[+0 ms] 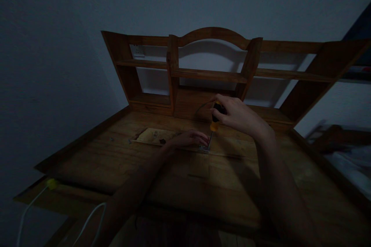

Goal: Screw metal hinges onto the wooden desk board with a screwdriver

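Observation:
A screwdriver point(215, 125) with a yellow and black handle stands nearly upright in my right hand point(236, 112), whose fingers wrap around the grip. Its thin shaft slants down to a small metal hinge point(204, 148) on the wooden desktop. My left hand point(189, 139) reaches in from the left, fingers bent together, with its fingertips against the hinge beside the shaft. Those fingers partly cover the hinge, and any screw under the tip is too small to make out. A flat rectangular wooden piece point(199, 164) lies just in front of the hinge.
Behind the hands rises a wooden shelf unit point(208, 74) against the wall. Left of the hinge is a pale, rough recess point(153, 136) in the desktop point(228, 189). A white cable point(31, 206) with a yellow end point(52, 183) hangs at the front left edge.

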Available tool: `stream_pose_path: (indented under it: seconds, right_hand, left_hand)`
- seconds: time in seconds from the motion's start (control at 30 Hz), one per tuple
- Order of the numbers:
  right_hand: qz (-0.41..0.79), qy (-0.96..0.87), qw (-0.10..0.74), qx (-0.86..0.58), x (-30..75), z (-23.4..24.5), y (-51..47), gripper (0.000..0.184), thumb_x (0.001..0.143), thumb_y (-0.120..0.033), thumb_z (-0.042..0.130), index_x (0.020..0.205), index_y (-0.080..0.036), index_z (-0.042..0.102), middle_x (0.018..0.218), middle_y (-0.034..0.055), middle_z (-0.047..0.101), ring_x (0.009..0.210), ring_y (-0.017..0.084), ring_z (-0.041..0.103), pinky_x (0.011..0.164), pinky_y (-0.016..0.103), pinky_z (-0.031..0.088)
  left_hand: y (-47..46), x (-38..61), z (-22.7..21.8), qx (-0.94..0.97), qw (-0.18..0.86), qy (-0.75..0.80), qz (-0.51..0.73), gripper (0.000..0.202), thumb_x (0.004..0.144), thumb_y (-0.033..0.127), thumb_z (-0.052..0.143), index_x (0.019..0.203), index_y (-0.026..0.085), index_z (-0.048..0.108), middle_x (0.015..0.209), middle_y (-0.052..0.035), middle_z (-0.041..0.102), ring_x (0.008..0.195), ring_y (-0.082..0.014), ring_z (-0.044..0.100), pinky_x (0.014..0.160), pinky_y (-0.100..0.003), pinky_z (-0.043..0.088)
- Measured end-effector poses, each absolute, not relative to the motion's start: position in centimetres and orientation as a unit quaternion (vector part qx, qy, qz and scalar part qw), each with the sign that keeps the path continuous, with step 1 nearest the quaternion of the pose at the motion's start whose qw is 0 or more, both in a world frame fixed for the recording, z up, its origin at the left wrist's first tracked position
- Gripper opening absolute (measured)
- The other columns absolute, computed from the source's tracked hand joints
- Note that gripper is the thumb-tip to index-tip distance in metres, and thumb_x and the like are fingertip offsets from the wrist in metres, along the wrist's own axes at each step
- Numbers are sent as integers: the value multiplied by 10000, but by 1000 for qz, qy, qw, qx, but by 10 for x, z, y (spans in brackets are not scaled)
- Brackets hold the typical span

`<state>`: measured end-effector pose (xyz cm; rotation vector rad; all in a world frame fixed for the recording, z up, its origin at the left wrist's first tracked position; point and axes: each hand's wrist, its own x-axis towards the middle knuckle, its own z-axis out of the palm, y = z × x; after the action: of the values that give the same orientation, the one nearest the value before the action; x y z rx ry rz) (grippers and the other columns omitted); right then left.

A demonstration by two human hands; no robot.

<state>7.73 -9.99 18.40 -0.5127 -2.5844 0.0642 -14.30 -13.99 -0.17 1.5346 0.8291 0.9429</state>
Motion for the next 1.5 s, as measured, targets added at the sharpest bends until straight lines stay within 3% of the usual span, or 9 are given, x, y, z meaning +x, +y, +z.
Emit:
stream_pose_path:
  seconds: [0.23,0.43,0.6,0.73,0.9,0.97,1.2,1.4,1.5]
  right_hand:
    - [-29,-936,251,-247,75,182,-102,327,944,-504,518,1034,-200,598,898,84,703,840,251,659,736,330,451]
    - [39,-948,224,-222,84,188,-101,247,921,-339,544,1125,-210,598,1042,72,708,881,227,658,765,310,459]
    - [29,-948,231,-217,80,189,-105,260,950,-438,538,1064,-216,610,962,76,718,913,245,667,788,315,452]
    - [20,-942,230,-245,80,186,-107,310,926,-480,559,1094,-220,570,912,67,709,830,239,665,725,310,446]
    - [75,-952,215,-203,88,188,-106,284,887,-288,558,1160,-210,539,1056,67,690,875,211,649,758,302,454]
    - [75,-953,227,-185,87,188,-106,252,902,-279,543,1144,-210,553,1061,67,686,885,207,645,773,305,455]
    - [19,-946,239,-219,80,185,-105,275,938,-483,547,1008,-221,590,896,62,694,818,228,649,711,314,441]
    - [26,-946,234,-222,81,187,-104,288,878,-294,556,1150,-200,572,1103,96,690,985,259,641,831,338,450]
    - [32,-950,233,-204,81,187,-106,279,885,-265,529,1152,-198,577,1072,85,697,981,250,644,858,340,446]
  left_hand:
    - [-142,-140,4,649,545,355,394,302,881,254,697,1152,123,680,1100,-153,726,1033,-222,690,953,-355,467]
    - [-146,-137,11,653,529,385,382,285,880,297,696,1120,145,700,1088,-126,727,1011,-200,678,900,-302,473]
    - [-147,-135,13,657,514,408,371,294,873,321,703,1107,142,698,1076,-104,730,985,-186,669,887,-292,472]
    - [-147,-137,10,668,509,397,371,308,880,347,696,1115,148,690,1076,-100,725,982,-182,668,893,-294,472]
    - [-145,-139,4,679,507,373,378,309,890,348,690,1120,143,675,1065,-107,725,999,-185,673,914,-305,472]
    - [-145,-138,4,680,505,372,381,302,887,344,696,1109,140,674,1052,-110,727,993,-185,678,904,-303,475]
    - [-145,-138,4,678,517,359,380,320,871,355,714,1101,138,669,1052,-118,725,996,-195,683,926,-332,478]
    - [-145,-137,4,671,515,369,385,309,868,343,717,1089,132,673,1002,-102,726,939,-174,676,878,-298,482]
    - [-146,-137,5,676,507,374,382,305,874,350,708,1089,135,674,988,-93,725,929,-168,672,874,-292,480]
